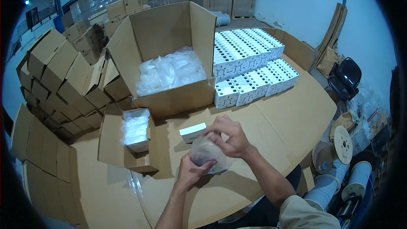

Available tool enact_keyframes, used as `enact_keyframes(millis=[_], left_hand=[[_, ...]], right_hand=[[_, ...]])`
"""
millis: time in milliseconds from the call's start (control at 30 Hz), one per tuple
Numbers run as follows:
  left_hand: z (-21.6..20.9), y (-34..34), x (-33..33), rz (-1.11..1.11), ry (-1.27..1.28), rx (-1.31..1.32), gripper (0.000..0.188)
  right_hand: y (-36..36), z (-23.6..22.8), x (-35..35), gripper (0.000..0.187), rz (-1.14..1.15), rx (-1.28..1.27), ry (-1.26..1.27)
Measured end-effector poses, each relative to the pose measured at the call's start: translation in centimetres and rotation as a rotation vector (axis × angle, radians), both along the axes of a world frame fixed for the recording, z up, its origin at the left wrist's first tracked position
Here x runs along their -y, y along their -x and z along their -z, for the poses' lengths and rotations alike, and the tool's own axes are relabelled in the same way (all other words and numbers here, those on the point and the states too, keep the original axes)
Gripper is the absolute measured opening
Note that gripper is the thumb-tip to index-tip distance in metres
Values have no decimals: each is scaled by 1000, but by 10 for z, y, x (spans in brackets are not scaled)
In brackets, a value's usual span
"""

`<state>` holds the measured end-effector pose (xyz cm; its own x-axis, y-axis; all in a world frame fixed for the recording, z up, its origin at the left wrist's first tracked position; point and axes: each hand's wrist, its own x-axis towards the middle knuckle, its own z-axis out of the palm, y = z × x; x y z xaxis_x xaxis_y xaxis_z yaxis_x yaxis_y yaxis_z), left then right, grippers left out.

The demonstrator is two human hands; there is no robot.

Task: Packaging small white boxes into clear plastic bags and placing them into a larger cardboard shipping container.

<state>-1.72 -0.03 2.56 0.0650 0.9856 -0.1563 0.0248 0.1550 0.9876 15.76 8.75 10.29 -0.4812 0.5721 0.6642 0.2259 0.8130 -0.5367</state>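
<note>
Over the cardboard-covered table, both of my hands grip one clear plastic bag (205, 152). My left hand (191, 170) is closed round its lower left side, thumb across the front. Higher up, my right hand (232, 138) pinches the bag's upper edge with bent fingers. Whether anything lies inside the bag I cannot tell. Just beyond it a small white box (193, 132) lies on the table. To the left stands an opened carton (148, 161) partly filled with bubble-wrapped packets (135, 129).
A large open carton (178, 101) holds a heap of clear plastic bags (169, 72). Right of it are stacked rows of white boxes (254, 78). Brown cartons (68, 76) pile up at the left. Cable spools (342, 144) and a black chair (345, 78) stand beyond the table's right edge.
</note>
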Motion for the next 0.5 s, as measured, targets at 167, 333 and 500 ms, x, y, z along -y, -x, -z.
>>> enact_keyframes(millis=[167,333,500], left_hand=[[8,7,1,-90,-68,18,41],[4,15,1,-157,-47,-16,41],[1,19,-2,-205,-37,30,41]], right_hand=[[-1,50,-19,19,2,-523,494],[-3,83,-34,39,-36,-377,583],[2,85,-33,53,-170,-237,706]])
